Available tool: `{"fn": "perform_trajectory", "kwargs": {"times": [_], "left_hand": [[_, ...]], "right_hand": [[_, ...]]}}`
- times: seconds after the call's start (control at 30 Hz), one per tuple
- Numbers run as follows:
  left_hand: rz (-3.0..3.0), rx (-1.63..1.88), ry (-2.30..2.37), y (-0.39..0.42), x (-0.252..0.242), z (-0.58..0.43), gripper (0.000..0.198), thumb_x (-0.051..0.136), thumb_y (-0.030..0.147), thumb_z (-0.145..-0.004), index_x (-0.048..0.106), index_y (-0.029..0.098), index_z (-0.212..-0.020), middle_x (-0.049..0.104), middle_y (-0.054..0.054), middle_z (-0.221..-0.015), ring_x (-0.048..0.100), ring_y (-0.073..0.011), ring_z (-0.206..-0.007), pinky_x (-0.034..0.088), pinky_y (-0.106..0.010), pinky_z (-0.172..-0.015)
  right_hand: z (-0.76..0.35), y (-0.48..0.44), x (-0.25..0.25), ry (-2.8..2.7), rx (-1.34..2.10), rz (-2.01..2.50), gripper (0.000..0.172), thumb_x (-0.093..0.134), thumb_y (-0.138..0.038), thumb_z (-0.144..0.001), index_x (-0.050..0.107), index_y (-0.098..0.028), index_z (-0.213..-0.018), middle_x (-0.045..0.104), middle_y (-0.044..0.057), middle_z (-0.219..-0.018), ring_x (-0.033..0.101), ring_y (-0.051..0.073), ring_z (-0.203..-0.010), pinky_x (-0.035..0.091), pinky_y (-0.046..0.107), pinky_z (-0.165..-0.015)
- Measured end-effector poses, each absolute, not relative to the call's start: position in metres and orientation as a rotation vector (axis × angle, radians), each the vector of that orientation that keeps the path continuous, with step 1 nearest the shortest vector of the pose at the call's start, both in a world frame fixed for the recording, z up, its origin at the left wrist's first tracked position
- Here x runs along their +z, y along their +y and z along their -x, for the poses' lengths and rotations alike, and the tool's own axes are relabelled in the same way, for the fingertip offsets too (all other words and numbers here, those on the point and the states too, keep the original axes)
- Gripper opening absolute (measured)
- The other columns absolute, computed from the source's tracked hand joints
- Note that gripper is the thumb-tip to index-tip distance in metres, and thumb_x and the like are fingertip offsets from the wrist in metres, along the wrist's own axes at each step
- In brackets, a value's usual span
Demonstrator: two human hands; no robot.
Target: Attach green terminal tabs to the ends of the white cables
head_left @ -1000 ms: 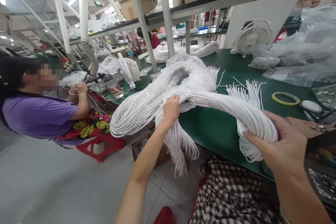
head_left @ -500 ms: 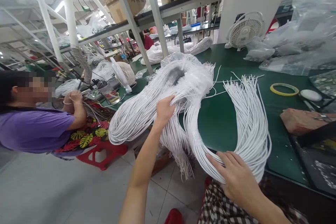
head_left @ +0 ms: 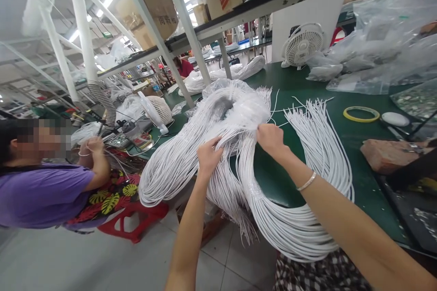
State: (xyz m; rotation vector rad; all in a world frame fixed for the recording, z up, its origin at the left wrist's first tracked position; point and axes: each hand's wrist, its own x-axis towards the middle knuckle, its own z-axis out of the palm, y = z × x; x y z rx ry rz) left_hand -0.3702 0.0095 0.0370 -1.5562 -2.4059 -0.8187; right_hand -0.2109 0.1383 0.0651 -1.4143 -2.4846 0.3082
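Observation:
A large looped bundle of white cables (head_left: 177, 163) lies over the green table's edge, partly wrapped in clear plastic (head_left: 247, 111). My left hand (head_left: 209, 157) is closed around cables at the bundle's middle, just below the plastic. At the plastic's lower right edge, my right hand (head_left: 271, 141) is closed like a fist, gripping the wrap; whether cables are also in it is hidden. From there one thick strand of cables (head_left: 290, 223) curves down over the front edge and back up to cut ends on the table. Other cable ends hang between my arms.
On the green table (head_left: 362, 182) are a yellow tape roll (head_left: 361, 114), a brick (head_left: 389, 154), a white fan (head_left: 303, 45) and plastic bags (head_left: 375, 45). A person in purple (head_left: 44, 191) sits at left, handling wires near a second fan (head_left: 157, 111). Shelf posts rise behind the bundle.
My right hand has moved from the lower cable curve up and left to the plastic wrap. The lower curve has sagged. My left hand still holds the cables; the view has shifted slightly.

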Motion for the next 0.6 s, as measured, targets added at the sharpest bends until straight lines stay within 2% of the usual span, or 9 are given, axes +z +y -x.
{"fn": "perform_trajectory", "kwargs": {"times": [0.13,0.27,0.33,0.43,0.47,0.53,0.6], "left_hand": [[1.540,-0.799,-2.387,0.006,0.033,0.367,0.028,0.058,0.031,-0.095,0.062,0.018,-0.120,0.068,-0.009,-0.116,0.068,-0.0199,-0.095,0.056,-0.042,-0.086],[1.557,-0.723,-2.344,-0.005,0.032,0.351,0.033,0.061,0.019,-0.091,0.062,0.022,-0.124,0.068,-0.009,-0.125,0.068,-0.0222,-0.107,0.054,-0.037,-0.092],[1.567,-0.667,-2.320,-0.006,0.034,0.335,0.040,0.061,0.015,-0.089,0.059,0.020,-0.129,0.065,-0.013,-0.132,0.064,-0.0265,-0.115,0.054,-0.038,-0.092],[1.619,-0.580,-2.252,0.007,0.040,0.309,0.044,0.056,0.019,-0.092,0.053,0.014,-0.136,0.053,-0.019,-0.144,0.051,-0.0343,-0.130,0.046,-0.048,-0.101],[1.673,-0.550,-2.219,0.016,0.042,0.302,0.042,0.052,0.019,-0.095,0.053,0.017,-0.136,0.053,-0.017,-0.144,0.049,-0.0326,-0.133,0.041,-0.049,-0.105],[1.808,-0.490,-2.159,0.039,0.047,0.291,0.039,0.043,0.016,-0.099,0.054,0.023,-0.135,0.058,-0.011,-0.140,0.053,-0.0248,-0.129,0.039,-0.043,-0.108],[1.881,-0.434,-2.161,0.060,0.051,0.285,0.033,0.045,0.015,-0.099,0.058,0.018,-0.129,0.066,-0.012,-0.127,0.060,-0.0232,-0.118,0.042,-0.043,-0.104]], "right_hand": [[0.201,0.169,0.064,-2.296,0.368,1.461,0.027,0.059,-0.035,-0.094,0.062,-0.016,-0.113,0.064,0.007,-0.116,0.063,0.021,-0.103,0.054,0.043,-0.089],[0.196,0.178,0.068,-2.109,0.496,1.433,0.022,0.061,-0.033,-0.094,0.064,-0.015,-0.106,0.066,0.006,-0.110,0.064,0.020,-0.101,0.053,0.043,-0.090],[0.193,0.177,0.065,-2.002,0.576,1.412,0.020,0.062,-0.033,-0.093,0.065,-0.015,-0.101,0.067,0.005,-0.105,0.064,0.020,-0.099,0.053,0.042,-0.089],[0.189,0.178,0.053,-1.827,0.716,1.355,0.020,0.063,-0.033,-0.092,0.065,-0.014,-0.094,0.067,0.003,-0.095,0.065,0.017,-0.090,0.054,0.040,-0.085],[0.189,0.180,0.049,-1.765,0.768,1.329,0.020,0.063,-0.033,-0.092,0.065,-0.013,-0.093,0.067,0.002,-0.093,0.065,0.016,-0.086,0.055,0.038,-0.082],[0.190,0.183,0.040,-1.635,0.874,1.274,0.021,0.062,-0.034,-0.093,0.065,-0.013,-0.094,0.067,0.002,-0.091,0.065,0.015,-0.081,0.056,0.035,-0.077],[0.192,0.187,0.034,-1.504,0.979,1.218,0.022,0.061,-0.034,-0.093,0.064,-0.013,-0.099,0.067,0.003,-0.094,0.065,0.014,-0.080,0.056,0.033,-0.075]]}}
